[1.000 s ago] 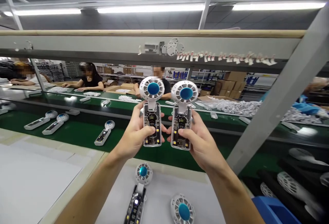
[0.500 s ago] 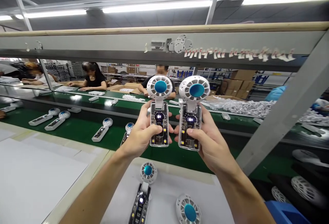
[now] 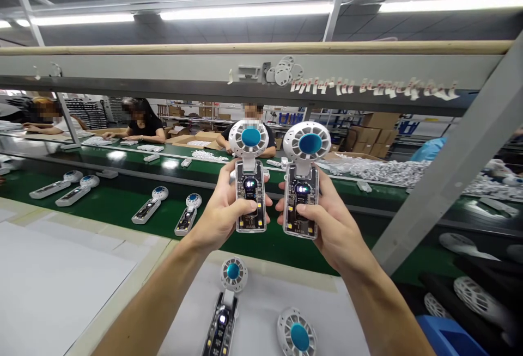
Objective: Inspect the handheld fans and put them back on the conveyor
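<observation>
Head view: left hand (image 3: 223, 212) clamped on left fan (image 3: 250, 176), right hand (image 3: 327, 220) clamped on right fan (image 3: 304, 179), both upright, side by side with a narrow gap, held above the belt (image 3: 122, 203). Desk (image 3: 265, 301) edge just below the wrists; two more fans (image 3: 226, 307) lie there. Slanted post (image 3: 441, 171) close on the right; rail (image 3: 163, 70) overhead.

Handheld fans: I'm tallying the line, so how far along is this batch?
Possibly done: four white fans lie on the green belt. In hand: the left hand and right hand each hold a clear-bodied, blue-hubbed fan, lights on. Apparently left: two more fans on the white table.
</observation>
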Available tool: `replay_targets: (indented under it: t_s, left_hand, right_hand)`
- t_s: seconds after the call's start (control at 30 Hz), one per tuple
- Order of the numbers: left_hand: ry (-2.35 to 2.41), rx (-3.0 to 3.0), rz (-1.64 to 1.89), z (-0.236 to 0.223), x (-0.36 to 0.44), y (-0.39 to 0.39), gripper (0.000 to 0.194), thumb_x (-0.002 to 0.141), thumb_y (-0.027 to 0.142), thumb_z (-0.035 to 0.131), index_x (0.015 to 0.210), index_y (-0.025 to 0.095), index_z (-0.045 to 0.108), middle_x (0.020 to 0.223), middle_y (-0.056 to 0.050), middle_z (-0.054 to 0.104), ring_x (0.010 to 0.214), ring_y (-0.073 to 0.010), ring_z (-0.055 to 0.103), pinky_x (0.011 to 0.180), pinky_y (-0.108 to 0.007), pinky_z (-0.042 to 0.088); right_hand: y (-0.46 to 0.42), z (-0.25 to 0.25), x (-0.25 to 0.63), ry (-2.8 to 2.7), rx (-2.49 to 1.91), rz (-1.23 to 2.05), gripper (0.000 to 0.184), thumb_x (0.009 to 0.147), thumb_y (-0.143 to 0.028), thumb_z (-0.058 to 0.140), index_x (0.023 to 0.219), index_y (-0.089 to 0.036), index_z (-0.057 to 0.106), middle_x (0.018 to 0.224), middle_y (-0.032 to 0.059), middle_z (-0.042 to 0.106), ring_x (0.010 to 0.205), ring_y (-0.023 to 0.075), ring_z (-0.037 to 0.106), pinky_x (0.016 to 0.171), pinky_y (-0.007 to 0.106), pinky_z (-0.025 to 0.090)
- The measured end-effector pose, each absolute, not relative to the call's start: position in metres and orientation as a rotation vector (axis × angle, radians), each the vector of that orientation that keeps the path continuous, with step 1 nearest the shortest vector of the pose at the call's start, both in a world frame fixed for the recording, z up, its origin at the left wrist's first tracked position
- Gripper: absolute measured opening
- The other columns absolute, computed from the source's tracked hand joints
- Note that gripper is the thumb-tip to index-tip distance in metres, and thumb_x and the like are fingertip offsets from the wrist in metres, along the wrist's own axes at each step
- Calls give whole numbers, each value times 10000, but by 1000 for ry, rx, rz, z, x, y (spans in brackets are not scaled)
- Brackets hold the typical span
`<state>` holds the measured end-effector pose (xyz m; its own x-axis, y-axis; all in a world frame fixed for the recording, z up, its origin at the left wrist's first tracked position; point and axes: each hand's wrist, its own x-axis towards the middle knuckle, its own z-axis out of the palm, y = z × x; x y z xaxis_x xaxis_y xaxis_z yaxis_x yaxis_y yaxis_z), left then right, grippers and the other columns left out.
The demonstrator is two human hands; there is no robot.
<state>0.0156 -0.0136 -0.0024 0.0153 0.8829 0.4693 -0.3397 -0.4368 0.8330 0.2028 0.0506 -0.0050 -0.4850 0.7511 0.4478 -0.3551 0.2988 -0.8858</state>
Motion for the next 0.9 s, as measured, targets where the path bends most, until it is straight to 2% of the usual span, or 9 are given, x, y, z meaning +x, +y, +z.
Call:
replay_targets:
  t_s: [0.1, 0.27, 0.5, 0.77, 0.83, 0.9]
  left_hand:
    - [612, 1314, 1608, -4, 17, -11, 724, 790, 126, 676, 1374, 245, 264, 1048, -46, 688, 678, -172, 718, 603, -298, 601]
    - [583, 1279, 1609, -5, 18, -9, 740, 779, 137, 700, 1366, 250, 264, 1098, -57, 679, 671, -175, 720, 576, -296, 595]
    - [642, 1280, 1637, -3, 17, -11, 742, 772, 163, 716, 1356, 240, 264, 1005, -36, 679, 675, -173, 707, 598, -300, 590]
    - [631, 1252, 1659, -3, 19, -10, 802, 742, 194, 759, 1369, 236, 261, 1052, -54, 656, 661, -172, 701, 577, -307, 590]
    - [645, 1274, 1668, -4, 21, -11, 786, 758, 225, 776, 1363, 246, 275, 1096, -60, 649, 686, -171, 703, 587, -308, 592]
    - [704, 1305, 1720, -8, 23, -9, 690, 795, 270, 781, 1313, 247, 325, 1086, -47, 656, 698, -151, 694, 605, -286, 582]
  right_hand:
    - [50, -4, 202, -1554, -384, 1397, 714, 853, -180, 629, 1491, -321, 339, 1146, 39, 669, 826, 172, 696, 653, 298, 632]
    - [49, -3, 202, -1529, -408, 1440, 797, 824, -194, 667, 1516, -283, 281, 1032, 32, 681, 811, 179, 698, 614, 278, 618]
    - [51, -3, 201, -1515, -407, 1435, 803, 812, -209, 687, 1507, -293, 295, 1063, 32, 679, 806, 181, 707, 610, 284, 623]
    - [52, -6, 203, -1534, -393, 1425, 715, 817, -215, 699, 1446, -306, 373, 1109, 38, 677, 825, 192, 720, 624, 303, 635]
    - [52, -7, 200, -1496, -395, 1377, 721, 813, -242, 731, 1432, -320, 371, 1107, 35, 685, 821, 197, 726, 653, 322, 643]
    - [51, -9, 195, -1394, -417, 1347, 671, 798, -284, 767, 1366, -326, 411, 1035, 11, 699, 756, 183, 717, 650, 324, 638]
